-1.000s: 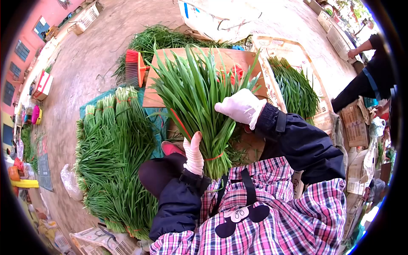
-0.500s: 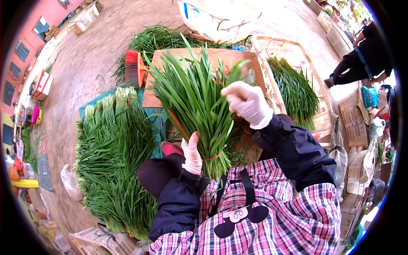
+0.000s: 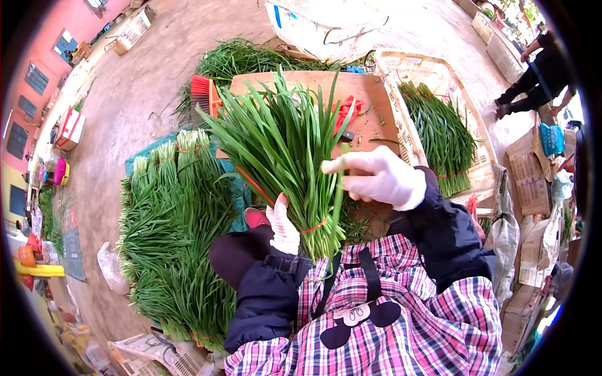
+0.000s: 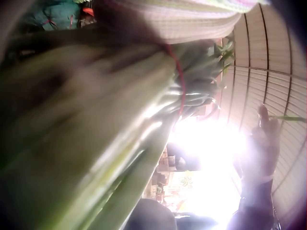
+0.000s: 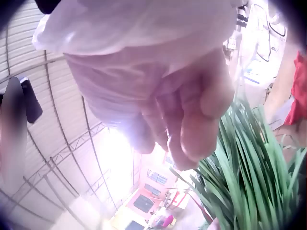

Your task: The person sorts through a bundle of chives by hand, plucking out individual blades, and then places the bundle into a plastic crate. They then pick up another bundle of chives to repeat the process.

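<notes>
In the head view my gloved left hand [image 3: 283,227] grips a bunch of long green leaves [image 3: 285,144] near its lower end, just above a red band [image 3: 315,227]. The bunch stands tilted, leaf tips away from me. My gloved right hand [image 3: 379,177], right of the bunch, pinches a single leaf [image 3: 337,216] that hangs down beside the stems. In the right wrist view the fingers of my right hand [image 5: 177,115] are curled, with the bunch [image 5: 244,167] at lower right. The left wrist view shows the bunch [image 4: 96,110] close up, partly blurred.
Tied green bundles [image 3: 182,232] lie in a pile at left. A crate [image 3: 401,62] at right holds another bundle [image 3: 437,135]. Behind the bunch are a board [image 3: 376,94] with a red cloth [image 3: 347,114] and a brush [image 3: 204,94]. A person [image 3: 539,78] stands far right.
My right hand has drawn back from the leaves and down, and a single leaf now hangs from its fingers. My left hand keeps its grip. The person at right has moved farther off.
</notes>
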